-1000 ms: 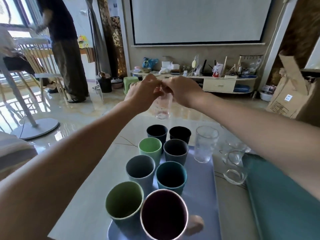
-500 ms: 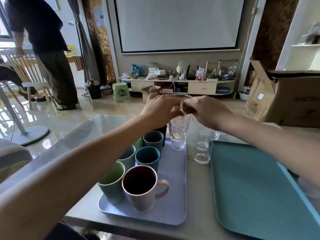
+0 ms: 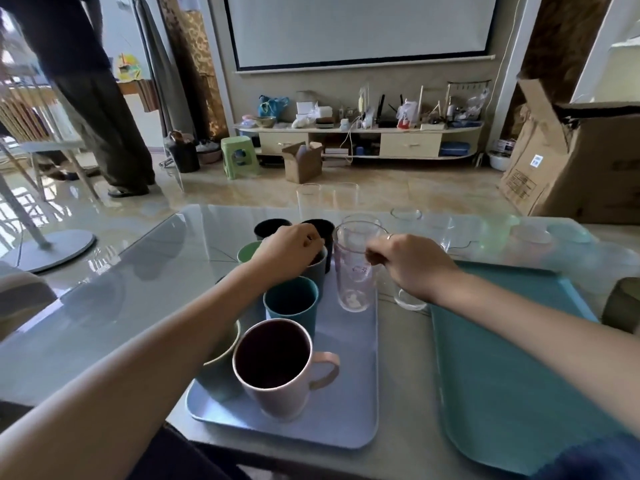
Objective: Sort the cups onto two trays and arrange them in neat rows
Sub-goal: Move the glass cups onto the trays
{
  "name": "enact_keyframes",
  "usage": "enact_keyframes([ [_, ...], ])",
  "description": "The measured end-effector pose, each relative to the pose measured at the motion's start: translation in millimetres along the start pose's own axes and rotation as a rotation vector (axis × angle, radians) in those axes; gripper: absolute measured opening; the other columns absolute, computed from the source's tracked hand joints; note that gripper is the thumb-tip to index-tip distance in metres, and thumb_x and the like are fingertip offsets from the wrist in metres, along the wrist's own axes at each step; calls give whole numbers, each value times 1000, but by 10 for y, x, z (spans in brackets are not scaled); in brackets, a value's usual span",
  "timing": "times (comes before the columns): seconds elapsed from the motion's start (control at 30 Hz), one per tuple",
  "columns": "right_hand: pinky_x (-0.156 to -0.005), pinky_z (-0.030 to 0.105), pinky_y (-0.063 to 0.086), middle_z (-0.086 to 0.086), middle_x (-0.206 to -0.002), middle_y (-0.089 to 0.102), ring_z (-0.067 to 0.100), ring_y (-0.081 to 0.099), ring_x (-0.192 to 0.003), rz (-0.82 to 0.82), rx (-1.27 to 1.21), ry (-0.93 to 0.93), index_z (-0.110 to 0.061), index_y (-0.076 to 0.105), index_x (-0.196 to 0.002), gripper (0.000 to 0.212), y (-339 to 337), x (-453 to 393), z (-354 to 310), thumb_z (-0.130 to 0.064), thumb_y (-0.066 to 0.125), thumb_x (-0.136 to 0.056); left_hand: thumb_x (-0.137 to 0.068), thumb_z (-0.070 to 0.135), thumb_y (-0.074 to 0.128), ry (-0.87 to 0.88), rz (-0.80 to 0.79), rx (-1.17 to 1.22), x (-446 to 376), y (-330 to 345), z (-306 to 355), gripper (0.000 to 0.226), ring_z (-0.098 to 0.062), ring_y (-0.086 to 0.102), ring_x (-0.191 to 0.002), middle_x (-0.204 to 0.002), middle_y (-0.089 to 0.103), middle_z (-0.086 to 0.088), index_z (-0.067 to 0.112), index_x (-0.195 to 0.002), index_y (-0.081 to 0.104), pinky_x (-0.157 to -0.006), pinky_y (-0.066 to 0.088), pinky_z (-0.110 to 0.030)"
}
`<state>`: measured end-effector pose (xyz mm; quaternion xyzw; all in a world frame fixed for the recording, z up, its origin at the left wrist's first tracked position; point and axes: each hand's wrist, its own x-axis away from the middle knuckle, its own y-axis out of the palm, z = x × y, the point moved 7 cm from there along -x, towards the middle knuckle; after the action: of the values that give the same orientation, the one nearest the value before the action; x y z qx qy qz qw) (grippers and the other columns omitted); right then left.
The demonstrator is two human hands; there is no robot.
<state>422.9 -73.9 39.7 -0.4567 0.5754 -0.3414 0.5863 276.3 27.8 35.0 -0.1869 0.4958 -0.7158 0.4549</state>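
A blue tray [image 3: 349, 375] holds coloured cups in two columns: a pink mug [image 3: 273, 365] in front, a teal cup [image 3: 291, 301], a grey cup [image 3: 317, 268], green cups and two black cups [image 3: 272, 227] behind. A tall clear glass [image 3: 353, 271] stands on the tray's right side. My right hand [image 3: 412, 265] pinches its rim. My left hand [image 3: 287, 251] hangs over the grey cup, fingers loosely curled, off the glass. The teal tray [image 3: 502, 358] on the right holds nothing.
More clear glasses stand on the glass table: two tall ones [image 3: 308, 199] at the far edge, a short one [image 3: 408, 303] under my right wrist, others at the far right. A dark green cup [image 3: 621, 303] sits past the teal tray. A large cardboard box [image 3: 571, 161] stands behind.
The glass, held up by both hands before, has come down onto the blue tray. My left hand has let go and drawn left over the grey cup.
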Motion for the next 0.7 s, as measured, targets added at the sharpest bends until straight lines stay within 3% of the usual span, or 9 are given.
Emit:
enact_keyframes([
  [0.13, -60, 32, 46, 4, -94, 68, 31, 63, -79, -44, 14, 3, -18, 57, -96, 26, 170, -91, 11, 2, 44, -84, -85, 23, 49, -30, -140, -117, -60, 163, -126, 21, -32, 64, -79, -84, 68, -10, 11, -83, 66, -73, 55, -44],
  [0.23, -59, 30, 40, 2, -96, 67, 30, 62, -80, -62, 25, 0, -18, 58, -95, 26, 255, -130, 9, 2, 43, -86, -85, 22, 53, -32, -211, -145, -59, 230, -198, 20, -30, 65, -87, -96, 71, -8, 15, -95, 70, -81, 54, -44],
  [0.4, -64, 31, 48, 2, -95, 68, 29, 63, -81, -69, -8, 48, -19, 58, -91, 27, 263, -171, 21, 3, 44, -84, -88, 20, 57, 19, -205, -149, -52, 251, -171, 22, -23, 63, -97, -107, 70, 0, 22, -106, 69, -89, 51, -39],
  [0.7, -72, 39, 54, 1, -96, 69, 28, 63, -85, -82, -22, 55, -17, 59, -93, 32, 241, -153, 45, 8, 43, -81, -88, 18, 60, 63, -227, -90, 2, 276, -158, 21, -20, 63, -92, -105, 70, -3, 16, -107, 69, -87, 51, -34],
])
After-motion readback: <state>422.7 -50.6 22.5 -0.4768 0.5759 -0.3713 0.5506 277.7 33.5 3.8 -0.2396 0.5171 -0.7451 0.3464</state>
